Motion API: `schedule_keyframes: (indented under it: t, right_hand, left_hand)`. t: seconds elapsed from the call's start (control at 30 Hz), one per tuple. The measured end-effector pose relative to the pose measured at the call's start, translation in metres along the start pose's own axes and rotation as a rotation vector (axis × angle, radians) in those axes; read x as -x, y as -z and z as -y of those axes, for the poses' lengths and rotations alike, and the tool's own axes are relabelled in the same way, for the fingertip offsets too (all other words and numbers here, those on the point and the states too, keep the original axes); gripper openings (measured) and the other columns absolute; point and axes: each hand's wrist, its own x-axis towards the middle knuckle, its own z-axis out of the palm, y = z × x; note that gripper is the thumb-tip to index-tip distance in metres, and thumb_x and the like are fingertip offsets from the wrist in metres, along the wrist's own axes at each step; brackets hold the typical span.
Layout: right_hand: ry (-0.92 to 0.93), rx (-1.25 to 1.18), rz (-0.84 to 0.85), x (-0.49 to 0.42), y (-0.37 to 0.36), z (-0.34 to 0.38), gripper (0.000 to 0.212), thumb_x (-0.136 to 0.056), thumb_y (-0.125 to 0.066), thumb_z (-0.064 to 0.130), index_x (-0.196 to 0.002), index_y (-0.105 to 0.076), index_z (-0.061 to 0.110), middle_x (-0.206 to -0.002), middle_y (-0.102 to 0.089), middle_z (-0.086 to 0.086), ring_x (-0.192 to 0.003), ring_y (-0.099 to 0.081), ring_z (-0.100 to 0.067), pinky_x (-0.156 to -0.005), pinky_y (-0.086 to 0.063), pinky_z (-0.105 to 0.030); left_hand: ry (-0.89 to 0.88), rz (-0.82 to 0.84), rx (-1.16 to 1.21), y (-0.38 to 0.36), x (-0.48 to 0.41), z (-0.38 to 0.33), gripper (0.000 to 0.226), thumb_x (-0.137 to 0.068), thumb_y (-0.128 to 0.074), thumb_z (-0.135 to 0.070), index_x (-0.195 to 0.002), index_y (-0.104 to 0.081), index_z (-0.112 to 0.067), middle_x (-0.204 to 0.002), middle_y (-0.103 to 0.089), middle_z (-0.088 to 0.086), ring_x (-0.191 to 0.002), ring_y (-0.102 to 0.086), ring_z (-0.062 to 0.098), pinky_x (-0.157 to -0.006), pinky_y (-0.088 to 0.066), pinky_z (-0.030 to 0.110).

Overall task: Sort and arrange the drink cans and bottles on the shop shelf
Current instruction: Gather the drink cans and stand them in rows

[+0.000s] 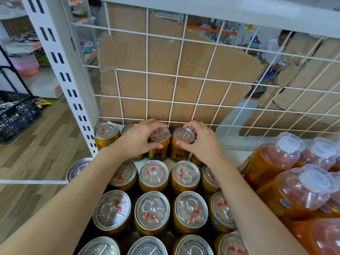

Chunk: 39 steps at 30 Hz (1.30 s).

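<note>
The left hand (138,137) is gripping one gold Red Bull can (159,144) and the right hand (201,142) is gripping the neighbouring can (182,144), both standing upright in the back row on the shelf (237,153), near the wire grid (184,76).

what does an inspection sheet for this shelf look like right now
surface: white shelf, mostly covered, bare patch at the back right
job's things: gold cans upright in rows; wrapped orange bottles on the right
clutter: nothing seen on the shelf
grippers: left hand holds the top of a back-row can; right hand holds the can beside it
cables: nothing seen
surroundings: white wire grid behind the cans, cardboard behind the grid, black basket on the wood floor at left, a person beyond the grid
</note>
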Motion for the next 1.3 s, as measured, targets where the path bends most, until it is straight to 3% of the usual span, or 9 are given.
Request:
schedule_keyframes:
  t: [0.27, 0.4, 0.6, 0.77, 0.9, 1.03, 1.3]
  right_hand:
    - [0.000, 0.007, 0.016, 0.001, 0.002, 0.002, 0.040, -0.072, -0.075, 0.035, -0.106, -0.055, 0.026, -0.105, -0.058, 0.005, -0.095, -0.054, -0.011, -0.078, -0.048, -0.030]
    - [0.006, 0.017, 0.028, 0.001, 0.001, 0.002, 0.040, -0.076, -0.073, 0.035, -0.110, -0.053, 0.027, -0.111, -0.057, 0.006, -0.094, -0.050, -0.007, -0.077, -0.044, -0.024]
    - [0.009, 0.007, 0.085, 0.002, 0.012, 0.005, 0.046, -0.079, -0.070, 0.038, -0.119, -0.052, 0.024, -0.117, -0.057, 0.004, -0.106, -0.054, -0.013, -0.082, -0.042, -0.025]
    - [-0.161, 0.105, -0.030, 0.015, 0.034, 0.001, 0.038, -0.089, -0.056, 0.041, -0.123, -0.051, 0.024, -0.126, -0.055, 0.003, -0.108, -0.054, -0.014, -0.084, -0.044, -0.029]
    - [-0.294, 0.160, 0.136, 0.032, 0.040, -0.008, 0.061, -0.078, -0.064, 0.056, -0.127, -0.050, 0.023, -0.128, -0.054, -0.001, -0.114, -0.051, -0.020, -0.084, -0.041, -0.032]
    - [-0.288, 0.074, 0.091, 0.033, 0.041, -0.009, 0.060, -0.078, -0.071, 0.042, -0.129, -0.049, 0.021, -0.128, -0.054, -0.003, -0.114, -0.050, -0.020, -0.084, -0.037, -0.027]
    - [-0.335, -0.276, 0.004, 0.014, 0.037, -0.026, 0.053, -0.070, -0.080, 0.016, -0.112, -0.050, 0.027, -0.111, -0.053, 0.000, -0.100, -0.049, -0.013, -0.082, -0.036, -0.026]
  left_hand:
    - [-0.017, 0.026, -0.016, -0.002, 0.000, 0.002, 0.054, -0.080, -0.071, -0.021, -0.130, -0.050, -0.027, -0.130, -0.046, -0.004, -0.121, -0.042, 0.012, -0.099, -0.038, 0.025]
    - [-0.043, 0.019, -0.090, -0.002, 0.000, 0.001, 0.050, -0.081, -0.070, -0.025, -0.128, -0.052, -0.027, -0.132, -0.046, -0.003, -0.122, -0.041, 0.013, -0.098, -0.035, 0.022]
    - [-0.082, -0.006, -0.250, 0.006, -0.004, -0.004, 0.053, -0.075, -0.073, -0.034, -0.124, -0.056, -0.025, -0.121, -0.058, -0.004, -0.113, -0.047, 0.016, -0.096, -0.038, 0.033]
    - [-0.120, 0.061, -0.166, 0.005, -0.013, -0.023, 0.039, -0.091, -0.056, -0.030, -0.130, -0.052, -0.025, -0.126, -0.055, -0.003, -0.114, -0.047, 0.016, -0.099, -0.039, 0.038]
    - [-0.176, 0.155, -0.195, -0.013, -0.020, -0.040, 0.043, -0.095, -0.049, -0.025, -0.138, -0.043, -0.022, -0.146, -0.039, 0.000, -0.133, -0.036, 0.018, -0.110, -0.029, 0.036]
    - [-0.141, 0.157, -0.286, -0.027, -0.022, -0.036, 0.045, -0.098, -0.041, -0.026, -0.142, -0.034, -0.030, -0.153, -0.026, -0.007, -0.140, -0.023, 0.014, -0.112, -0.021, 0.038]
    - [-0.144, 0.089, -0.164, -0.032, -0.023, -0.028, 0.043, -0.097, -0.030, -0.039, -0.137, -0.043, -0.032, -0.148, -0.035, -0.010, -0.137, -0.029, 0.011, -0.112, -0.025, 0.042]
